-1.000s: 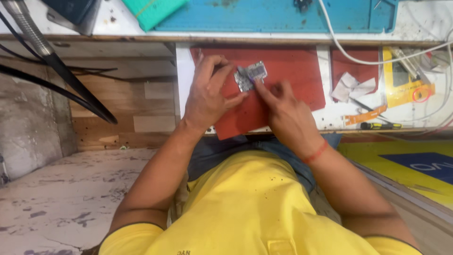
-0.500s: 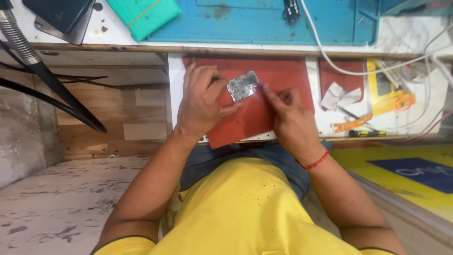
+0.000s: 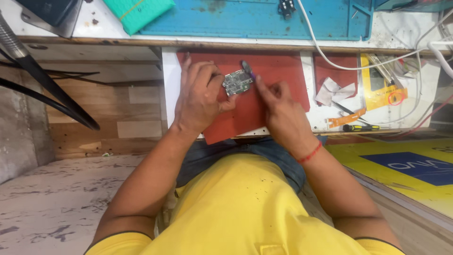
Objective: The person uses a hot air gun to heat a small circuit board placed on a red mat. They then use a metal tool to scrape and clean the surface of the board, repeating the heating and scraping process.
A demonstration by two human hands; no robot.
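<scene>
A small green circuit board (image 3: 237,82) with metal shields is pinched at its left edge by my left hand (image 3: 200,97), just above a red mat (image 3: 278,78) lying in a pulled-out white drawer. My right hand (image 3: 278,111) sits to the right of the board and grips a thin dark tool (image 3: 247,69) whose tip rests near the board's upper right corner. A red thread band circles my right wrist.
A blue work mat (image 3: 255,19) and a green pad (image 3: 137,12) lie on the bench above the drawer. White cable (image 3: 330,52), white paper scraps (image 3: 332,92), a yellow box (image 3: 380,87), an orange strip and a screwdriver (image 3: 361,127) crowd the drawer's right side. Black lamp arms (image 3: 42,89) cross the left.
The board has moved slightly left in my left hand. My right hand has drawn back to the right, and the dark tool now shows above the board.
</scene>
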